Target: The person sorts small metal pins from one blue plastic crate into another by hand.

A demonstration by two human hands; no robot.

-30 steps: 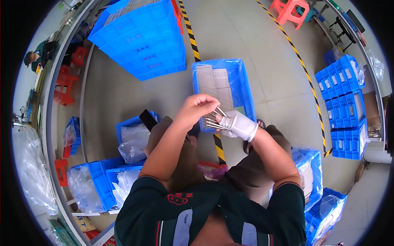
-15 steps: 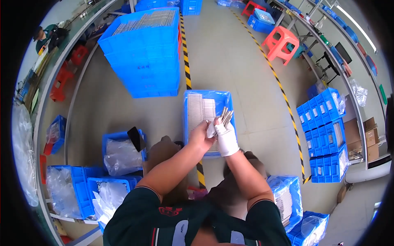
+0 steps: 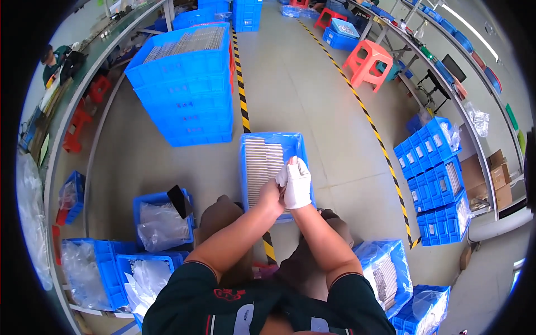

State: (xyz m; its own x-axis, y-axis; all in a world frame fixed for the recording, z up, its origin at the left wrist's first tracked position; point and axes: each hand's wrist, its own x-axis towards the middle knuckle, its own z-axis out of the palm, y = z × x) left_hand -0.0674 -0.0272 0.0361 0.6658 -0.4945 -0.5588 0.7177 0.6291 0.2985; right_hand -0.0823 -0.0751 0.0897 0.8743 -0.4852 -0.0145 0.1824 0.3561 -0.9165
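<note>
Both my hands meet over the near part of a blue crate (image 3: 244, 167) lined with clear plastic, which stands on the floor between my knees. Inside it, thin silvery metal rods (image 3: 258, 162) lie packed in two columns, the left one reaching nearer to me. My bare left hand (image 3: 271, 194) is closed and pressed against the right one. My right hand (image 3: 297, 183), in a white glove, is curled round the small bundle of metal rods, now almost wholly hidden by the glove and fingers. What the left fingers grip is hidden.
A tall stack of blue crates (image 3: 187, 106) stands ahead on the left, its top one full of rods. Bagged crates (image 3: 162, 223) sit by my left knee, with a dark flat object (image 3: 180, 201) at one's edge. More crates (image 3: 438, 184) and a red stool (image 3: 368, 64) are at right.
The rods' ends that stuck out above my gloved hand are out of sight. My right hand has turned and closed over toward the left, and both hands are pressed together. The view has shifted slightly.
</note>
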